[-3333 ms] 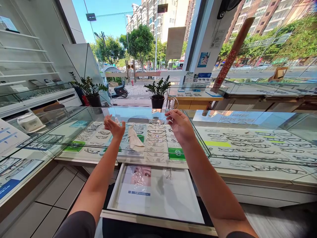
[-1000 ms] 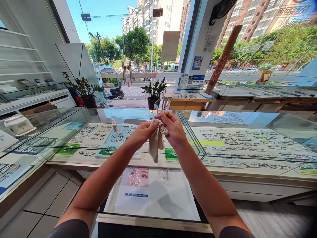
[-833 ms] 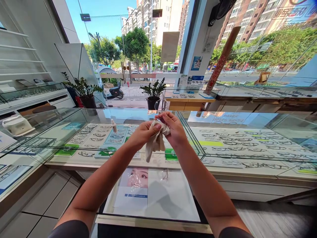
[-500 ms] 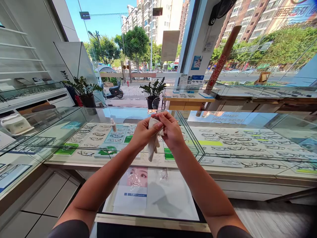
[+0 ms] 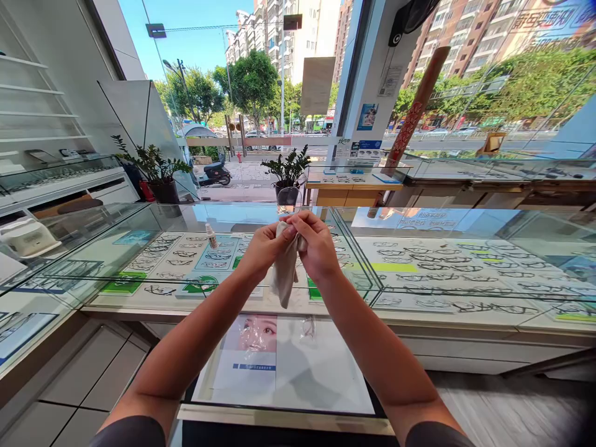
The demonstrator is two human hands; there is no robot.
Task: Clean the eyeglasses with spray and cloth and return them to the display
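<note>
Both of my hands meet at chest height above the glass counter. My left hand [image 5: 264, 249] is closed, pinching a pale cloth [image 5: 285, 276] that hangs in folds below the fingers. My right hand [image 5: 318, 247] is closed against it, thumb and fingers pressed together on a pair of eyeglasses [image 5: 289, 197]. One clear lens stands up above the fingertips; the rest of the frame is hidden by the hands and cloth. A small white spray bottle [image 5: 212, 236] stands on the glass to the left of my hands.
A glass display counter [image 5: 326, 310] with rows of eyeglasses spreads below and to both sides. Potted plants [image 5: 287, 167] stand beyond it by the window. A white device [image 5: 28, 236] sits at far left. In the lower case lies a printed card [image 5: 244, 369].
The lens has turned to show a broader face above my fingers. The cloth hangs further down, swung slightly left, and my left hand has shifted slightly left.
</note>
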